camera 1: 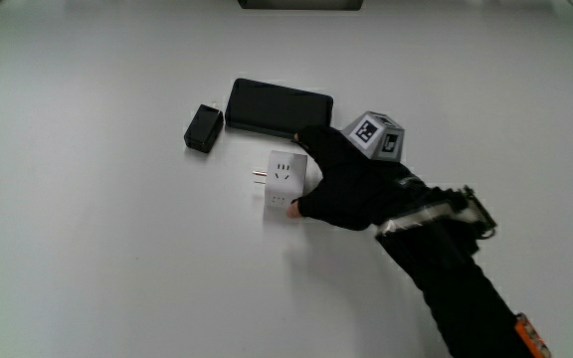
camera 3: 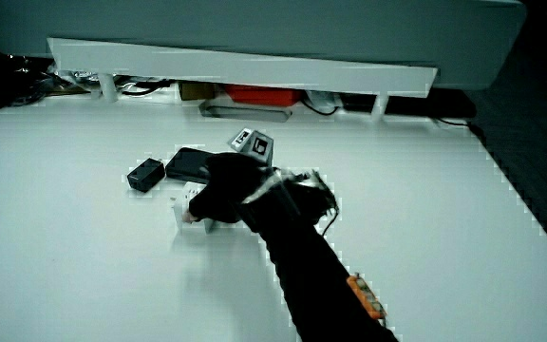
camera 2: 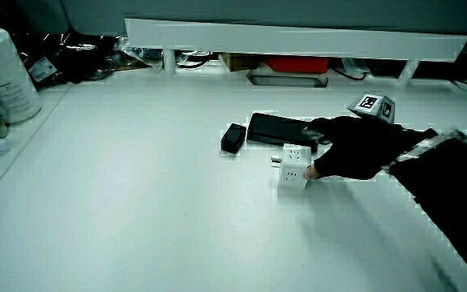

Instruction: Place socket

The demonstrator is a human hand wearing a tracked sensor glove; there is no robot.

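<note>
Resting mid-frame on the table [camera 1: 88, 249], the socket [camera 1: 285, 184] sits clamped in the hand [camera 1: 351, 184]; releasing should come gently, fingers opening straight off.

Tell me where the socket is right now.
In the main view the socket sits on the table, gripped by the hand. It lies just nearer the person than the black phone, with the small black charger close by.
</note>
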